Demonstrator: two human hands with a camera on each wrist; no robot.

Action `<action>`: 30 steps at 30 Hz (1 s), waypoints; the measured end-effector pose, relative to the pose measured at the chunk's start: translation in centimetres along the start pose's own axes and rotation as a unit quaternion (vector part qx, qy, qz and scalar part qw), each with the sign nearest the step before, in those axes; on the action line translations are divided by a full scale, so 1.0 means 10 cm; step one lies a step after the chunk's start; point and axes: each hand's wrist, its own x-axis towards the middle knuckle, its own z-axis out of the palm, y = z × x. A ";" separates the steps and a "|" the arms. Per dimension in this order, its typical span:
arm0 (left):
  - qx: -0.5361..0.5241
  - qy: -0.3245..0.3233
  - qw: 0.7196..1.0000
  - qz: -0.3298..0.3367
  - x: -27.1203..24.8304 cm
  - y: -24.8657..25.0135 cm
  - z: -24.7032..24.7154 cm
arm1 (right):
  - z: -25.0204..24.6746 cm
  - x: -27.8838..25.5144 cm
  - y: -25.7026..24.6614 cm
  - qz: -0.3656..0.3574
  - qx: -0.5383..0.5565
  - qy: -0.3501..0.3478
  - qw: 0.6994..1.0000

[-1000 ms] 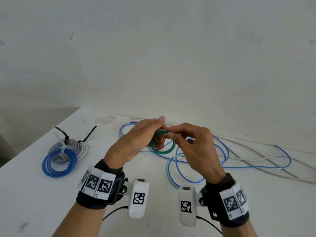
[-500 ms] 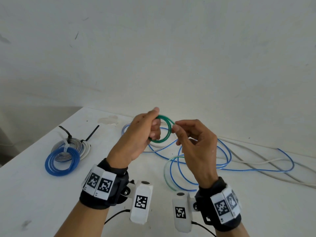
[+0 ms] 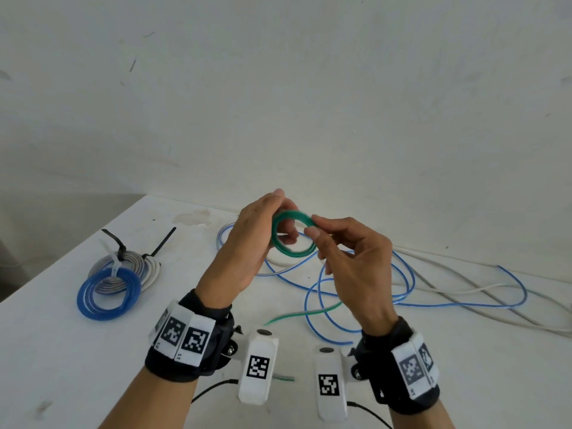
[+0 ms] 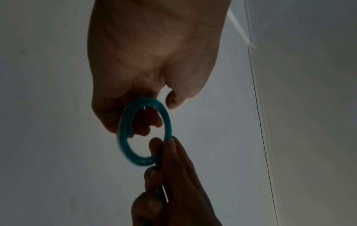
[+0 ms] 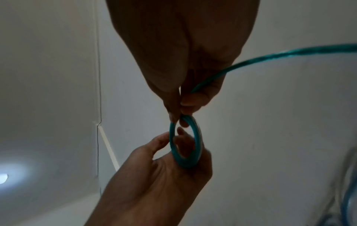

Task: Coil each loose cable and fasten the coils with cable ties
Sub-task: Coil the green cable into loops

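Observation:
A small coil of green cable point(image 3: 291, 233) is held in the air above the white table point(image 3: 62, 351). My left hand point(image 3: 257, 233) grips the coil's left side, fingers curled through the ring point(image 4: 144, 131). My right hand point(image 3: 346, 258) pinches the coil's right rim between thumb and fingertips point(image 5: 185, 122), and the loose green tail point(image 3: 303, 314) runs down through that hand to the table. In the right wrist view the tail point(image 5: 270, 59) trails off to the right.
At the left lie a tied blue coil point(image 3: 108, 294) and a tied grey-white coil point(image 3: 136, 264) with black ties point(image 3: 164, 241). Loose blue cable point(image 3: 402, 286) and grey cables point(image 3: 479, 283) sprawl behind and right of my hands, near the wall.
Both hands have lifted the green coil higher off the table. The green tail has been drawn in and now lies shorter, near my wrists.

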 end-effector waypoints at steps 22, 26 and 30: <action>0.050 -0.050 0.992 0.103 -0.08 0.03 -0.11 | -0.12 0.04 -0.06 -0.007 -0.027 -0.005 1.000; -0.004 -0.020 0.995 0.093 -0.07 0.03 -0.10 | -0.06 0.04 -0.04 0.037 0.036 -0.016 0.999; -0.030 -0.023 0.997 0.074 -0.06 0.01 -0.10 | -0.02 0.03 -0.01 0.054 0.069 -0.004 0.996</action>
